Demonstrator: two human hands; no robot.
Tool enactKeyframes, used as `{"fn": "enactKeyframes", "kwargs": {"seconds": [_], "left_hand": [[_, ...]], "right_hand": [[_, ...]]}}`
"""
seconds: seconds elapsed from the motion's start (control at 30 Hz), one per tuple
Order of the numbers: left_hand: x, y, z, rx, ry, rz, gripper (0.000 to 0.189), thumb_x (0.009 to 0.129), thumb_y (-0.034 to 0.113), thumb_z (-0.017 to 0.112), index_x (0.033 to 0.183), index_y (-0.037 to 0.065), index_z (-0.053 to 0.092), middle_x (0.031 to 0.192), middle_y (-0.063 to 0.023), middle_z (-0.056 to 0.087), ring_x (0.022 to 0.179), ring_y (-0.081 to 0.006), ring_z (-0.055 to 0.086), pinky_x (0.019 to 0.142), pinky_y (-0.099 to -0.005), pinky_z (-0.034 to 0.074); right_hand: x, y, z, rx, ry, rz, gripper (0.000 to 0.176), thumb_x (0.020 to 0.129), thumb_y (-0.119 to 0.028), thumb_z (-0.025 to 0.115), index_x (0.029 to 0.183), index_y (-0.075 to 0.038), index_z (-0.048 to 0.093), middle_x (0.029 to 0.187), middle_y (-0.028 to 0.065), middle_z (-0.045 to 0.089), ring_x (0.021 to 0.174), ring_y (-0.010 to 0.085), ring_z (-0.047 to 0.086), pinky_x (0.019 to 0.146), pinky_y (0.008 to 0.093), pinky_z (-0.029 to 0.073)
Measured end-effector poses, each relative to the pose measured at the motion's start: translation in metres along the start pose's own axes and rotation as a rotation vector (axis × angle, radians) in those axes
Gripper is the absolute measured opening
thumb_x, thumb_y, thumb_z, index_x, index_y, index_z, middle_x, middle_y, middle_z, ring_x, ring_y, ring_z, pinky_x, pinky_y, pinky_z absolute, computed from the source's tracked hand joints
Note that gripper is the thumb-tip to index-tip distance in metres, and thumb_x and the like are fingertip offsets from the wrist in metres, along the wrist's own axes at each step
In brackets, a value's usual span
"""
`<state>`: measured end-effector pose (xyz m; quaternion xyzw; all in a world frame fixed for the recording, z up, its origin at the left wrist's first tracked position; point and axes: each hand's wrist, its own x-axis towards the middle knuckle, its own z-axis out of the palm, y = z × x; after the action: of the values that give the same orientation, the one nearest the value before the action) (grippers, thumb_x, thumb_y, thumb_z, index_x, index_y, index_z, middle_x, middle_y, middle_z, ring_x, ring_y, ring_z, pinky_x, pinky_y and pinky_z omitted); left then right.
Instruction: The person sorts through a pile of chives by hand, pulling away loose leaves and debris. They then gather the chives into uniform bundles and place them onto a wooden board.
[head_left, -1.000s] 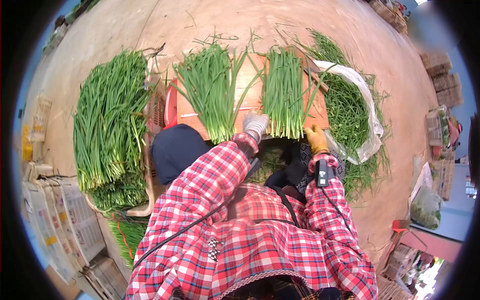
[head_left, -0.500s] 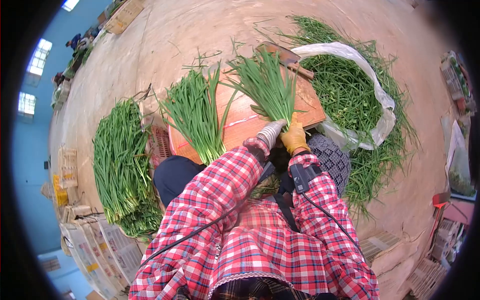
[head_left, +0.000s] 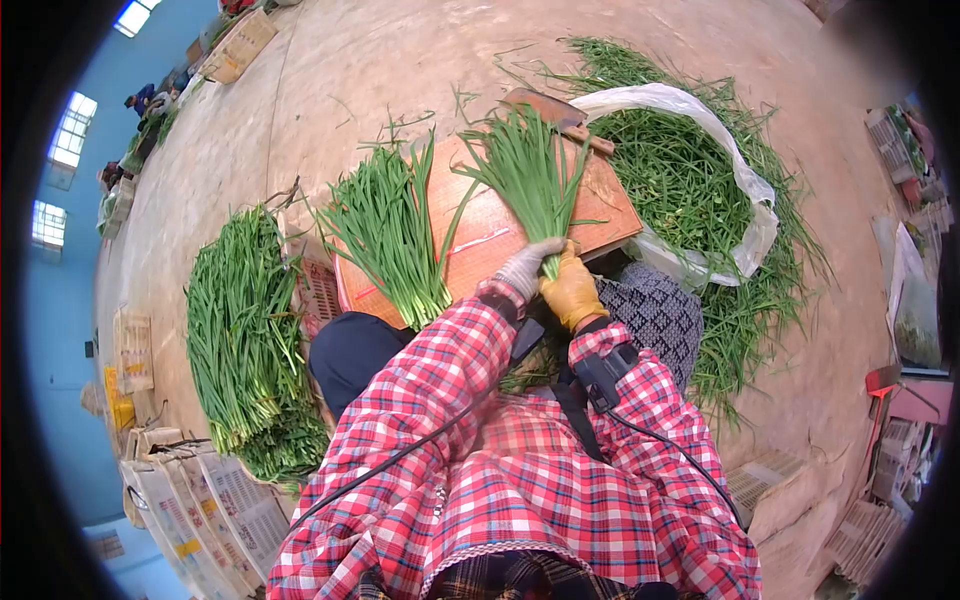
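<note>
My left hand (head_left: 526, 270), in a pale grey-white glove, is closed around the lower end of a bunch of green chives (head_left: 532, 185). Against it, my right hand (head_left: 573, 290) in a yellow glove grips the same bunch at its stem ends, fingers curled. The leaves fan out away from me over a reddish wooden board (head_left: 478, 215). Left of the hands, a second pile of chives (head_left: 390, 230) lies on the board, stems toward me. At the far edge rests a cleaver (head_left: 545, 106) with a wooden handle, partly behind the leaves.
On my right stands a white plastic bag (head_left: 757, 215) full of loose green leaves, with more leaves (head_left: 740, 345) scattered around it. A large stack of chives (head_left: 240, 330) is at my left beside a crate (head_left: 318, 285). Further off are crates (head_left: 240, 47) and a red-headed tool (head_left: 882, 380).
Both hands have shifted slightly left and toward my body with the bunch. The right hand has turned more over the stem ends. The camera view has moved a little.
</note>
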<state>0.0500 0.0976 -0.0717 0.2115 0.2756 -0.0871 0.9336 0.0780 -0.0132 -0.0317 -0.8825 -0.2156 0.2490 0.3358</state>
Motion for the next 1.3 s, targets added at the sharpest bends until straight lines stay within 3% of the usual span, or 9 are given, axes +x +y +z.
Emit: {"fn": "enactKeyframes", "kwargs": {"seconds": [0.13,0.23,0.47,0.7,0.73,0.8,0.83,1.1,1.3], "left_hand": [[-0.04,0.02,-0.019,-0.019,-0.007,0.015,0.032,0.086,0.018,0.064,0.11,-0.003,0.059,0.096,-0.0169,0.066,0.088,-0.0306,0.066,0.082,-0.0442,0.056],[-0.084,0.045,-0.007,0.036,-0.115,0.033,0.041,0.083,0.02,0.065,0.116,-0.004,0.056,0.097,-0.0205,0.066,0.089,-0.0389,0.066,0.084,-0.0515,0.055],[-0.146,0.08,0.063,0.035,-0.447,0.248,0.042,0.081,0.011,0.066,0.118,-0.002,0.054,0.088,-0.012,0.062,0.074,-0.0219,0.064,0.069,-0.0399,0.057],[-0.096,0.083,0.047,1.232,0.458,0.345,0.031,0.075,0.011,0.068,0.103,0.0,0.062,0.072,-0.0123,0.063,0.065,-0.0237,0.066,0.057,-0.0344,0.054],[-0.052,0.07,-0.02,1.881,0.211,0.608,0.04,0.073,0.012,0.067,0.11,0.001,0.06,0.079,-0.0149,0.065,0.073,-0.027,0.066,0.062,-0.0363,0.054],[-0.042,0.044,-0.031,2.333,-0.012,0.374,0.055,0.068,0.014,0.067,0.121,0.004,0.056,0.094,-0.0185,0.067,0.088,-0.0325,0.066,0.075,-0.0388,0.053],[-0.075,0.025,0.02,2.086,0.09,-0.072,0.061,0.066,0.015,0.067,0.125,0.005,0.054,0.103,-0.0195,0.066,0.096,-0.0345,0.064,0.082,-0.0395,0.052],[-0.123,0.022,0.097,1.205,-0.291,0.043,0.056,0.073,0.01,0.064,0.128,0.006,0.051,0.091,-0.0063,0.065,0.073,-0.0145,0.06,0.065,-0.0293,0.051],[-0.142,0.021,0.095,0.87,-0.411,-0.041,0.047,0.074,0.012,0.07,0.117,0.0,0.056,0.086,-0.0081,0.062,0.07,-0.0145,0.06,0.06,-0.0289,0.05]], "right_hand": [[-0.029,0.002,-0.019,0.329,-0.147,-0.181,0.072,0.082,-0.034,0.069,0.139,0.002,0.042,0.126,0.0217,0.057,0.103,0.0346,0.062,0.087,0.0384,0.049],[-0.061,-0.014,-0.083,0.758,-0.195,0.085,0.041,0.092,-0.03,0.062,0.127,-0.01,0.06,0.105,0.0008,0.065,0.08,0.0089,0.061,0.06,0.0215,0.048],[-0.057,0.029,-0.119,0.621,0.056,-0.036,0.019,0.086,-0.008,0.059,0.099,-0.001,0.071,0.086,0.0075,0.07,0.074,0.013,0.064,0.069,0.0245,0.05],[-0.066,-0.006,-0.068,0.287,-0.13,-0.48,0.027,0.085,-0.016,0.058,0.105,-0.002,0.068,0.102,0.0195,0.068,0.097,0.0343,0.064,0.088,0.0399,0.05],[-0.071,-0.001,-0.059,0.251,-0.149,-0.473,0.027,0.085,-0.017,0.057,0.105,-0.001,0.068,0.102,0.0191,0.068,0.097,0.0343,0.064,0.088,0.0398,0.05],[-0.081,0.011,-0.054,0.199,-0.306,-0.487,0.027,0.086,-0.021,0.057,0.101,-0.002,0.069,0.097,0.0209,0.067,0.092,0.0366,0.064,0.083,0.0417,0.051],[-0.087,0.018,-0.053,0.151,-0.446,-0.451,0.027,0.086,-0.023,0.058,0.1,-0.003,0.07,0.094,0.0214,0.067,0.09,0.0374,0.064,0.081,0.0425,0.051],[-0.12,0.031,-0.056,0.556,-0.814,-0.17,0.038,0.088,-0.021,0.066,0.118,0.001,0.063,0.108,0.0136,0.069,0.098,0.0207,0.064,0.087,0.0319,0.05],[-0.11,0.026,-0.089,1.286,-0.545,-0.282,0.1,0.073,-0.043,0.076,0.148,-0.004,0.024,0.15,0.0112,0.032,0.136,0.0249,0.032,0.11,0.0434,0.026]]}}
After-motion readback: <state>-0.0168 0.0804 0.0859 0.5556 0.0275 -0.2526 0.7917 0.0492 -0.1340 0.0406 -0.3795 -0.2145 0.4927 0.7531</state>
